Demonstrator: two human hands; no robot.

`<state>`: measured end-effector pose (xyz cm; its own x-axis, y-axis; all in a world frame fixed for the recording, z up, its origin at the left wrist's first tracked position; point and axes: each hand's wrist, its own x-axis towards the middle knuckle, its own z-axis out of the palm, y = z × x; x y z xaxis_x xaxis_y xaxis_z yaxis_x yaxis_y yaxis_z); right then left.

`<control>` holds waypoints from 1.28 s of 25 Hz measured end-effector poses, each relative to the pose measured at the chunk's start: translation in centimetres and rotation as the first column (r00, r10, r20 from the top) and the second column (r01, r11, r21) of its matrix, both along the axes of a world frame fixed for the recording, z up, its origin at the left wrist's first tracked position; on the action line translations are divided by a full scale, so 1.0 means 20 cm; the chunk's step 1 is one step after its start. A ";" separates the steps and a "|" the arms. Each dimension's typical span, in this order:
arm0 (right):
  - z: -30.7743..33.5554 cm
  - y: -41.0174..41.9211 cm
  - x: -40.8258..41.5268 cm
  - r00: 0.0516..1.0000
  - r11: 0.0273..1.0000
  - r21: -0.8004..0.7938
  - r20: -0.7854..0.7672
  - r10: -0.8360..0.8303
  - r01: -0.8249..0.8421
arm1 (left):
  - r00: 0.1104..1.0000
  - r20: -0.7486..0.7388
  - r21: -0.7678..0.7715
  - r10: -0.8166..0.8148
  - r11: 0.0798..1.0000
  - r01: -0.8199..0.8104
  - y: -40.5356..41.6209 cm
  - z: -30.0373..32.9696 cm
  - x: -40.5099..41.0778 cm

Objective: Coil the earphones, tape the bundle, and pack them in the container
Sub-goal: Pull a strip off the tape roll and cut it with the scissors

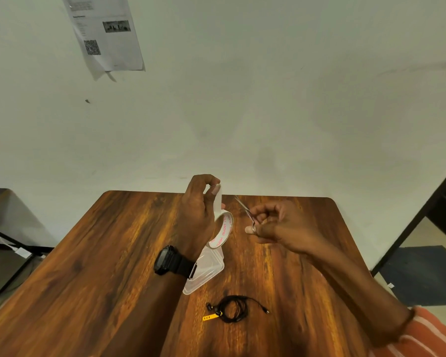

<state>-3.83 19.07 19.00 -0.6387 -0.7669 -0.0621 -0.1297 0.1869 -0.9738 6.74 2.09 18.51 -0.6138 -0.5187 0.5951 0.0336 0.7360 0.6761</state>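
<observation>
Paper (106, 34): one sheet hanging tilted on the wall at upper left; carrying a QR code and a small photo; text too blurred to read.
Watch (169, 260): one, black, sitting on the left wrist.
Left hand (200, 204): holding the tape (223, 231) above the table (101, 266); roll is hanging below the palm while thumb and forefinger are pinching a pulled-out strip upright.
Tape writing: pink lettering running round the inner core, not legible.
Container (207, 270): one, clear plastic, lying on the table just under the roll, partly hidden by the left wrist.
Earphones (233, 309): one black set, lying coiled on the table nearest the camera, with a yellow tag; well apart from both hands, ungripped.
Scissors (245, 210): one pair, blades pointing up-left toward the strip.
Right hand (276, 225): fingers curling through the scissor loops, gripping them.
</observation>
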 end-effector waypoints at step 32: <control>-0.10 0.00 0.02 0.984 0.974 0.138 0.013 0.177 -0.177 | 0.954 -0.294 0.277 0.059 0.961 0.026 0.09 -0.17 -0.10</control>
